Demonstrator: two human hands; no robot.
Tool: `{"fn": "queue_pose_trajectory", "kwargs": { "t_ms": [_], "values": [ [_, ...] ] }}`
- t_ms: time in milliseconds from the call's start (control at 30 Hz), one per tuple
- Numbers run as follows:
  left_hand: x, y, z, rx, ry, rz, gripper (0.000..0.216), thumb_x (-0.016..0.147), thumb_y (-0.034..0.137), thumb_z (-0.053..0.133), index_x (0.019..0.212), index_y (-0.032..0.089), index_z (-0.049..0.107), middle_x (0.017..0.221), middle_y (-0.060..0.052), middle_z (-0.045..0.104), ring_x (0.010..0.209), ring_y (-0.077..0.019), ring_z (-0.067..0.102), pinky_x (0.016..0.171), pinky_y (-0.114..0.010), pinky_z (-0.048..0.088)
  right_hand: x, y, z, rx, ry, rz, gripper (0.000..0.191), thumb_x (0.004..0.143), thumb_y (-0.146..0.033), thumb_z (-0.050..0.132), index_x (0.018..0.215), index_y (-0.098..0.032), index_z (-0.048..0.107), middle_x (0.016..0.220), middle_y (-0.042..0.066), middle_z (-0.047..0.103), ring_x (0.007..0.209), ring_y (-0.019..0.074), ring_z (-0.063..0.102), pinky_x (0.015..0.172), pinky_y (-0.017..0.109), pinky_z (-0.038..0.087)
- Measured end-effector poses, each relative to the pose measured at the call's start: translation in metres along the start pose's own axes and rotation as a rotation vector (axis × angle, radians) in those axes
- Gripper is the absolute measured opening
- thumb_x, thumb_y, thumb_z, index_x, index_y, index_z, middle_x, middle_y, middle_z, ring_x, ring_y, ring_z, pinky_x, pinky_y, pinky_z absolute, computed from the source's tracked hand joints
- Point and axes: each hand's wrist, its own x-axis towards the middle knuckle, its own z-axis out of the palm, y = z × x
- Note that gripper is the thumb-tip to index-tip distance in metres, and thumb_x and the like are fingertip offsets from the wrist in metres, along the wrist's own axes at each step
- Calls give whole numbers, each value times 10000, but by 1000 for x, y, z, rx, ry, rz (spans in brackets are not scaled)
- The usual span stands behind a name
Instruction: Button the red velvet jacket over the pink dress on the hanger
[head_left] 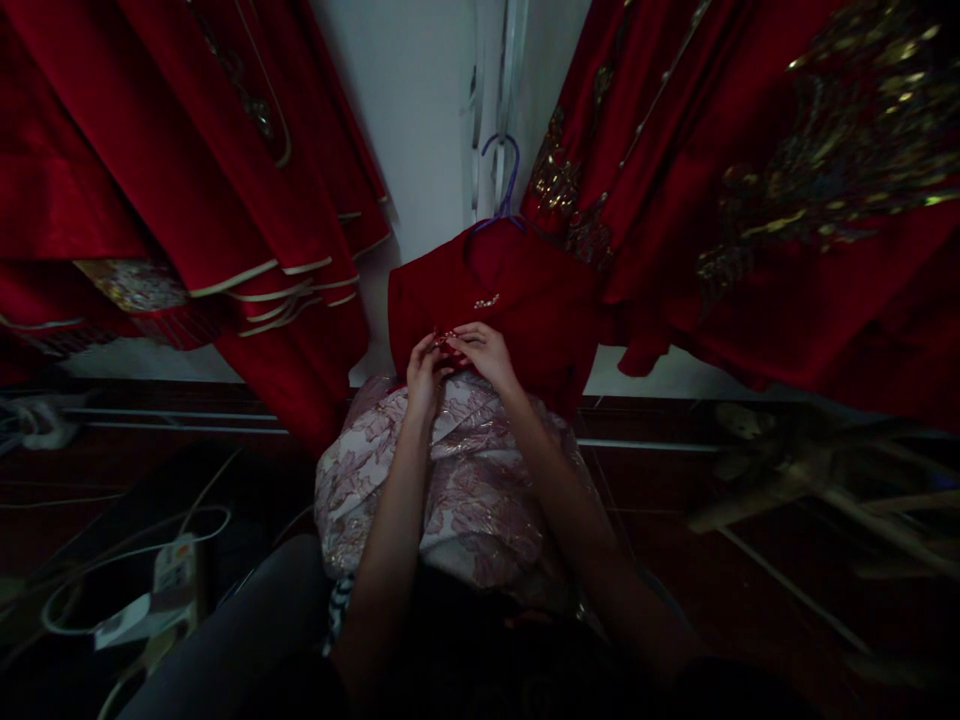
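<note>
At centre of head view, low light: red garment (541, 318) on purple hanger (512, 178), neckline up, hook nr pale metal uprights (491, 95) agst a light wall (405, 110); can't confirm what hook bears on. Bead ornament (487, 301) fixed on garment front, below neckline. Lower down, small beaded piece (448, 339) at garment front, btwn fingertips of both hands. L hand (425, 368): fingers curled, narrow pinch on the beaded piece, thumb side up. R hand (484, 352): fingers extended twd L hand, tips closed narrow on same piece; exact grip too dim to detail. Pale floral brocade (480, 490) bunched over lap, under both forearms, meeting garment's lower part. L side: red garments w/ pale piping (217, 180) hanging; power strip (175, 570) w/ white cable (97, 560) below, nr person's leg. R side: red garments w/ gold sequins (750, 260) hanging; wooden-looking frame (806, 475) on dark floor (667, 540), details blurred.
</note>
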Motion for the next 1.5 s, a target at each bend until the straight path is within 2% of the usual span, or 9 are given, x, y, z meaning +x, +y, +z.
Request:
{"fn": "queue_pose_trajectory", "kwargs": {
  "t_ms": [133, 333, 533, 767, 900, 1033, 1167, 1333, 1500],
  "values": [
    [2, 2, -4, -28, -14, -4, 384, 779, 319, 655, 1146, 213, 619, 1117, -75, 651, 789, -108, 632, 574, -179, 510, 4, 22, 4, -18, 69, -6, 252, 689, -282, 733, 881, -167, 615, 749, -3, 670, 556, 112, 633, 422, 208, 504],
    [0, 5, -5, -25, -51, 29, 392, 801, 322, 641, 1180, 225, 627, 1252, -92, 619, 767, -97, 637, 561, -172, 513, 2, 30, 10, -111, 125, -125, 262, 739, -354, 704, 925, -188, 622, 809, 7, 665, 583, 95, 630, 424, 175, 504],
    [0, 5, -5, 39, -16, 53, 334, 807, 331, 643, 1121, 218, 655, 1159, -84, 654, 778, -116, 646, 529, -165, 511, 0, 37, 15, -165, 163, -160, 246, 791, -374, 653, 959, -199, 615, 850, 18, 664, 614, 106, 634, 441, 190, 510],
    [-3, 6, -7, 81, -109, -3, 401, 783, 317, 681, 1164, 221, 605, 1201, -83, 625, 840, -141, 653, 560, -199, 545, -11, 48, 21, -190, 237, -286, 257, 848, -405, 597, 992, -192, 590, 900, 38, 664, 695, 112, 638, 596, 217, 534],
    [-3, 2, -7, 101, -61, -21, 414, 797, 297, 653, 1197, 229, 570, 1255, -92, 578, 874, -143, 646, 558, -188, 541, -11, 53, 22, -173, 239, -262, 269, 844, -418, 597, 988, -192, 582, 893, 35, 663, 685, 113, 634, 603, 222, 528],
    [-4, -1, -6, 199, 21, 32, 453, 776, 264, 666, 1218, 250, 567, 1350, -86, 493, 966, -152, 627, 606, -184, 553, -11, 52, 20, -199, 267, -267, 262, 833, -406, 608, 974, -186, 585, 908, 44, 668, 730, 123, 638, 616, 222, 520],
    [-5, 0, -6, 125, -50, 2, 428, 797, 267, 637, 1219, 245, 570, 1249, -77, 580, 994, -161, 626, 637, -192, 552, -14, 50, 20, -197, 271, -273, 267, 837, -413, 600, 975, -184, 588, 907, 47, 672, 736, 124, 637, 613, 221, 518],
    [-2, 2, -8, 114, 59, 46, 412, 786, 233, 630, 1196, 240, 588, 1344, -75, 531, 1032, -148, 614, 706, -205, 557, -15, 50, 21, -188, 281, -258, 277, 830, -424, 608, 975, -189, 588, 885, 40, 668, 696, 118, 628, 582, 215, 508],
    [-4, 6, -7, 37, -24, -32, 397, 820, 243, 611, 1217, 233, 593, 1294, -78, 605, 1081, -161, 621, 751, -220, 543, -14, 52, 21, -189, 280, -270, 289, 834, -437, 602, 977, -186, 589, 880, 39, 668, 698, 118, 627, 580, 215, 505]
  ]
}}
